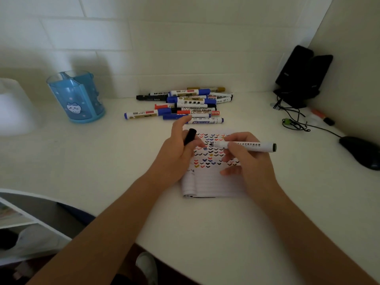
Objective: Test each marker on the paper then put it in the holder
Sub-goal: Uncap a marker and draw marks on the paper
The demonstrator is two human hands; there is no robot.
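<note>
My right hand (244, 159) grips a white marker (249, 145) with a black end, its uncapped tip over the paper (207, 182), which carries several rows of coloured tick marks. My left hand (176, 153) holds the black cap (189, 136) at the paper's left edge. A pile of several markers (185, 104) with blue, black, red and gold caps lies on the desk behind the paper. The blue translucent holder (77, 96), with a cat picture, stands at the far left and looks empty.
A black mouse (360, 151) and tangled cables (296, 118) lie at the right, below a black speaker (300, 77) in the corner. A white object (14, 108) sits at the left edge. The desk edge curves near my body, with shelving (26, 229) lower left.
</note>
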